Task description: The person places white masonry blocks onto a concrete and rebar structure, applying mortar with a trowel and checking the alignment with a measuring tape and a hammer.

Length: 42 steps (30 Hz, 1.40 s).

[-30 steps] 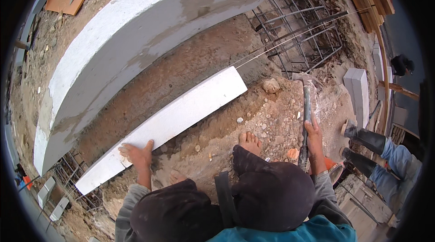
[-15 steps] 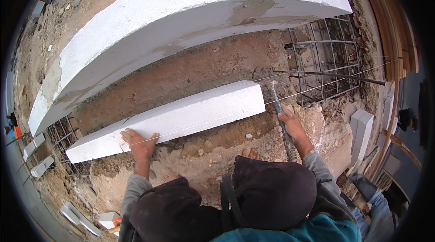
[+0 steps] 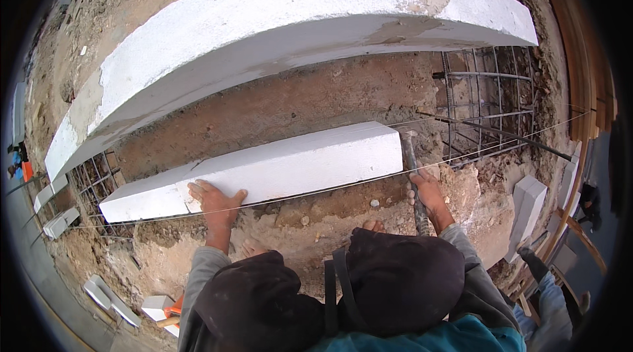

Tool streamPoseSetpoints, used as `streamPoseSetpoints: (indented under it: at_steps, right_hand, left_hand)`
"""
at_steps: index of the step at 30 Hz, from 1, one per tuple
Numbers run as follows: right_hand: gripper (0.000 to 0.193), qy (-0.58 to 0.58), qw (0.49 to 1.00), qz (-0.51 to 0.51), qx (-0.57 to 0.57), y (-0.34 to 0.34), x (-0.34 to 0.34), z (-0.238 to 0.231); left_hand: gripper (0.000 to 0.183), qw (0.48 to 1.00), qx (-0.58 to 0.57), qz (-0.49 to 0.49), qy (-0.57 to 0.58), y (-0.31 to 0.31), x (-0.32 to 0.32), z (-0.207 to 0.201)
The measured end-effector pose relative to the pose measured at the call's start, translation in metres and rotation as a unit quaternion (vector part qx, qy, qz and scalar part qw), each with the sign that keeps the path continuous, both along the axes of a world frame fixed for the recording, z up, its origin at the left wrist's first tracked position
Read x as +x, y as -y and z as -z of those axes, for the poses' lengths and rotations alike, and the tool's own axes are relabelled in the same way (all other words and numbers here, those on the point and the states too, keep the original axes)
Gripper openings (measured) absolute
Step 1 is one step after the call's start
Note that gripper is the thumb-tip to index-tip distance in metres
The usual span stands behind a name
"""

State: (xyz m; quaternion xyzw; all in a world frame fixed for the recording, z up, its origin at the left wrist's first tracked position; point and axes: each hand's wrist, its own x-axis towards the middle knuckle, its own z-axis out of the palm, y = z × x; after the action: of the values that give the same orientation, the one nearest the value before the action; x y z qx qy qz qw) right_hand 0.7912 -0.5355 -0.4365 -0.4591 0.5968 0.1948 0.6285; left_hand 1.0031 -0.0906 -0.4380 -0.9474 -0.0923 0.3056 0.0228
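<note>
A long row of white lightweight blocks (image 3: 310,159), with a visible joint, lies along the near side of a trench. My left hand (image 3: 217,205) rests on its near face, fingers spread and thumb out to the right. Near the row's right end, my right hand (image 3: 430,193) is wrapped round a dark metal bar (image 3: 421,217). The bar's upper tip is close to the end face of the blocks; whether it touches is unclear. A taut string (image 3: 343,184) runs along the row's near lower edge and past both hands.
A taller white block wall (image 3: 264,29) with mortar patches stands across the trench. Steel rebar cages (image 3: 488,98) lie at both trench ends, with a loose rod at the right. White blocks (image 3: 526,210) stand at right, near timber boards (image 3: 587,68). Another person's sleeve (image 3: 554,306) shows lower right.
The view has shifted, so the blocks and both hands appear farther right. The string now appears along the row's lower edge instead of across its face. Both hands keep their places.
</note>
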Motion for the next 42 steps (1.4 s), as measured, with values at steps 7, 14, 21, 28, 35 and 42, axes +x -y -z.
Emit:
streamPoseSetpoints:
  at_steps: [7,14,21,28,35,42]
  right_hand:
    - [0.06,0.016,0.999,-0.029,-0.006,0.0,0.002,0.001]
    - [0.049,0.017,0.997,-0.06,-0.055,-0.005,-0.019,-0.009]
    - [0.04,-0.016,0.972,-0.008,-0.233,-0.041,-0.104,-0.06]
    - [0.042,0.047,0.847,-0.458,-0.265,-0.036,-0.078,-0.1]
    - [0.057,0.369,0.537,-0.741,-0.16,-0.095,0.102,-0.092]
    - [0.06,0.377,0.461,-0.791,-0.139,-0.236,0.19,-0.084]
  left_hand:
    - [0.13,1.0,0.004,-0.012,-0.024,0.001,0.001,-0.005]
    - [0.131,0.999,0.033,0.032,-0.024,-0.007,-0.003,0.007]
    - [0.133,0.998,0.037,0.042,-0.028,-0.008,-0.003,-0.003]
    - [0.11,0.993,-0.031,0.112,0.029,-0.047,-0.027,-0.007]
    - [0.096,0.974,-0.082,0.202,0.066,-0.073,-0.064,0.001]
    - [0.093,0.978,-0.131,0.162,-0.015,-0.089,-0.072,0.006]
